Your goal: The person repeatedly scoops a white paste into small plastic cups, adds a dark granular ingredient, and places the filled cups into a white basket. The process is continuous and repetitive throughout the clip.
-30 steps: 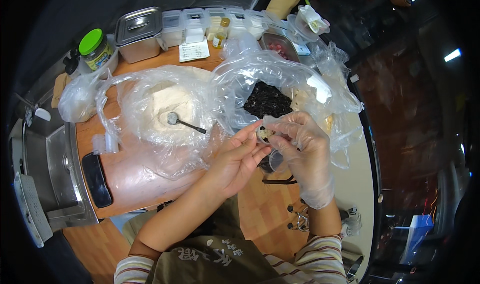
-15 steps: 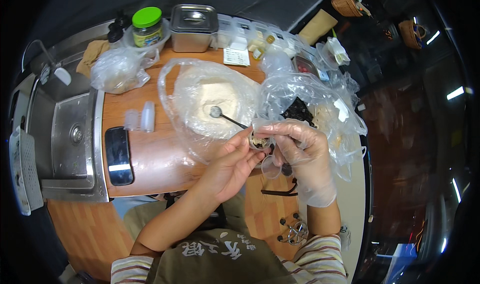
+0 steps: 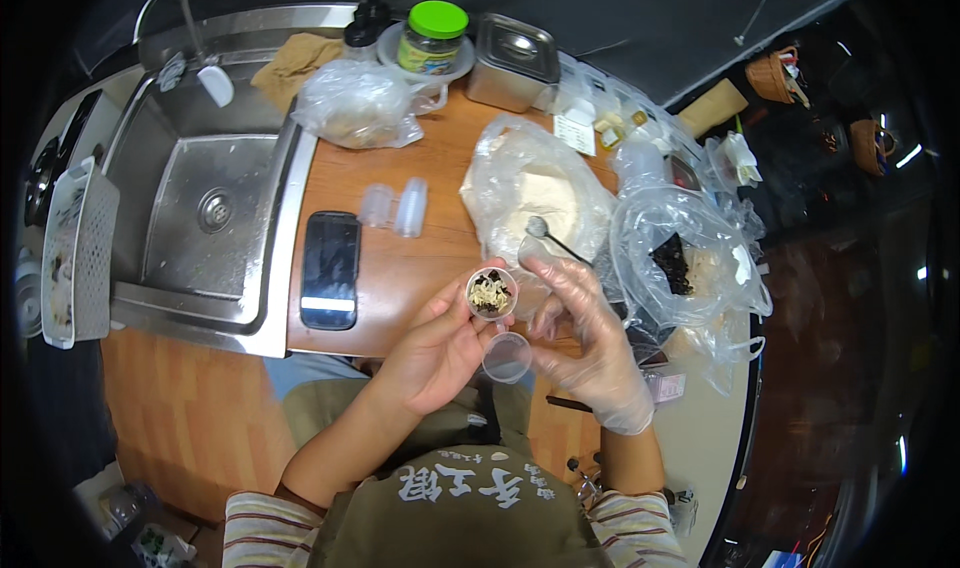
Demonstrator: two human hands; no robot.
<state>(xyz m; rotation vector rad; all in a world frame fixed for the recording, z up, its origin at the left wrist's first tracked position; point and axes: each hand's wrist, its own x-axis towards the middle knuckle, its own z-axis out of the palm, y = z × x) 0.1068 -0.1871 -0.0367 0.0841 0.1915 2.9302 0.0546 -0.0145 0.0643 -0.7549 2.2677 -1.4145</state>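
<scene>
A small clear plastic cup [image 3: 491, 294] holds pale shreds mixed with dark bits, and its hinged round lid [image 3: 507, 357] hangs open below it. The fingers of my bare left hand [image 3: 446, 343] are wrapped round the cup from the left. On the right, my right hand [image 3: 590, 343] wears a clear plastic glove; its fingers are apart and empty, with the thumb close beside the lid. Beyond my hands lies an open clear bag of pale powder [image 3: 545, 196], in which a dark-handled spoon [image 3: 540, 228] rests. To its right, another clear bag [image 3: 640, 218] contains dark and pale ingredients.
A black phone [image 3: 330, 268] and stacked clear cups [image 3: 410, 208] lie on the wooden counter, left of the powder bag. The steel sink [image 3: 215, 208] is at far left. Along the back stand a green-lidded jar [image 3: 433, 38] and a lidded steel container [image 3: 513, 63].
My right hand has drawn back from the cup and its fingers have spread. The cup now faces up with its contents showing. The whole view has swung left, showing more of the sink.
</scene>
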